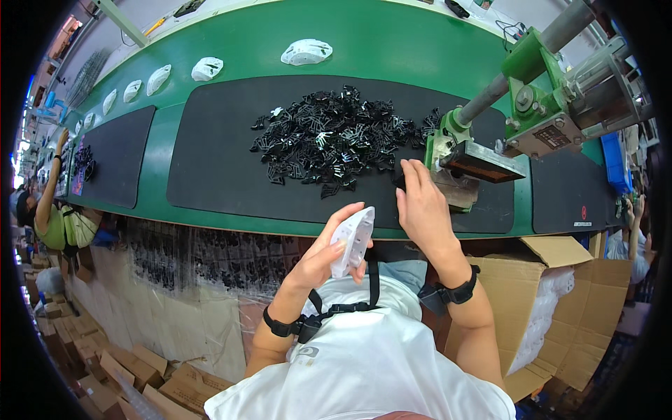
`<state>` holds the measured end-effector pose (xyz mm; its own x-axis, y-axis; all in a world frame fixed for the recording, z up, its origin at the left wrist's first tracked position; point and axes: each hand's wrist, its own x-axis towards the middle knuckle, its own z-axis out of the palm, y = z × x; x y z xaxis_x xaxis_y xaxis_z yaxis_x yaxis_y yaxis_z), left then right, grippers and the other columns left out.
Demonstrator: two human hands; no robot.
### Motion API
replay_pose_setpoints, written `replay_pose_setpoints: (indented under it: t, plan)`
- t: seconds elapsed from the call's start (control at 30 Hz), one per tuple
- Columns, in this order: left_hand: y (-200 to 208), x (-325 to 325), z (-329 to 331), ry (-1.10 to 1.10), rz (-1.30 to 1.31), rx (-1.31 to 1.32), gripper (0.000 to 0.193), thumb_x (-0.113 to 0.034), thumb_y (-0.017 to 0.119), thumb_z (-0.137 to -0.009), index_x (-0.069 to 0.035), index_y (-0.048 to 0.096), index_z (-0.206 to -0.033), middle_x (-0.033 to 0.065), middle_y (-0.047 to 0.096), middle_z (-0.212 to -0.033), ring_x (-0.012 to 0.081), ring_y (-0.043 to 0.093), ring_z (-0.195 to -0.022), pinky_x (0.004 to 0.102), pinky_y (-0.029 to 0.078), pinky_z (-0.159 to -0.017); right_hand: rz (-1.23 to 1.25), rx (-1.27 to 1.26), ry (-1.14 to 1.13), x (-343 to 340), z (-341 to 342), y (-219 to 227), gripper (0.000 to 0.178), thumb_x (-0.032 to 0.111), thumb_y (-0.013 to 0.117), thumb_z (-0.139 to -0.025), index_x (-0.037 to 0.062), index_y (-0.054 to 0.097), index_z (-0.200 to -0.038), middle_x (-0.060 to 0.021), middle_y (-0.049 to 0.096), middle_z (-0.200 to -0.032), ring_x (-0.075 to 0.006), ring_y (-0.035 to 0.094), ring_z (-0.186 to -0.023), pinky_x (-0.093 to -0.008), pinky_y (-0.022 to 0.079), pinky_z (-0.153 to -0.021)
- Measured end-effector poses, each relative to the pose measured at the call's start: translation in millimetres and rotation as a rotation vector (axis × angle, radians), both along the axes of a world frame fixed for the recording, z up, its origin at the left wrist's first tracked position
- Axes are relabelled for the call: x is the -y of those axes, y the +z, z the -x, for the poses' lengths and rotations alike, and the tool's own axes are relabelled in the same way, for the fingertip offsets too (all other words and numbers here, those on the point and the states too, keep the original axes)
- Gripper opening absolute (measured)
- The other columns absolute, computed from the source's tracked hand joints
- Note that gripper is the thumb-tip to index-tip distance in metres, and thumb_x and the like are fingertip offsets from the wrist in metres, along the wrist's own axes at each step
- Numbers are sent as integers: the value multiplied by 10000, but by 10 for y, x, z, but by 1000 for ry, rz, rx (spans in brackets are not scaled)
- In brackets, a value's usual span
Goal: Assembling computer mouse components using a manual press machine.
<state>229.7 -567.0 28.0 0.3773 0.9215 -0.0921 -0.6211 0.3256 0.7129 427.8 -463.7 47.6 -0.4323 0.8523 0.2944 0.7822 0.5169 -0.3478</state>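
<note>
My left hand (318, 255) is closed around a white curved plastic shell (353, 241) with small holes, held tilted in front of my body just off the table's near edge. My right hand (425, 206) reaches over the black mat beside the base of a green hand press (455, 150). Between its thumb and forefinger shows a small black plastic part (400, 180), partly hidden by the fingers. To the left of that hand lies a big loose pile of black plastic parts (329, 136), spread across the black mat (217, 147).
White shells like mine, one of them a white shell (306, 52), stand in a line along the green table (245, 42). An open cardboard box (500, 294) with white pieces stands at my right. Co-workers sit at both sides; one person (49, 217) is far left.
</note>
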Motion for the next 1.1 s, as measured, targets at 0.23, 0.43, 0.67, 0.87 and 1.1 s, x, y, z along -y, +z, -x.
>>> replay_pose_setpoints:
  t: [0.23, 0.43, 0.67, 0.87, 1.1]
  plan:
    - [-12, 46, -15, 29, -106, 241, 881, -196, 713, -787, -106, 201, -1498, 157, 479, -1164, 324, 649, -990, 504, 543, -886, 179, -22, -71, -99, 47, -22, 398, 55, 674, -835, 18, 538, -1207, -156, 580, -1101, -364, 642, -890, -441, 538, -742]
    - [-42, -74, -89, 344, -227, 65, 643, -5, 759, -713, -122, 342, -1189, 165, 540, -1129, 359, 592, -1148, 509, 474, -993, 333, -263, -113, -1, 37, 22, 271, 70, 683, -834, 31, 578, -1080, -122, 616, -835, -322, 652, -713, -398, 535, -643]
    - [21, -183, -267, 568, -228, -149, 571, -16, 802, -728, -111, 326, -1029, 166, 561, -1086, 406, 584, -1164, 535, 502, -990, 675, -1196, -128, 396, -178, 266, 142, -38, 687, -860, -61, 631, -988, -71, 664, -917, -98, 642, -793, -220, 530, -723]
    - [-53, -242, -381, 534, -239, -136, 632, -70, 873, -693, -99, 328, -1012, 141, 558, -1025, 391, 589, -1154, 540, 490, -1006, 791, -1357, 40, 645, -143, 612, 161, -120, 665, -832, -74, 604, -974, -143, 628, -1002, -188, 683, -835, -302, 590, -771]
    - [-63, -190, -398, 472, -322, -213, 654, -12, 857, -699, -97, 292, -1017, 117, 501, -1073, 356, 551, -1215, 440, 505, -1005, 698, -1158, -59, 623, -4, 571, 105, -78, 695, -831, -67, 661, -930, -105, 624, -982, -114, 665, -796, -217, 590, -651]
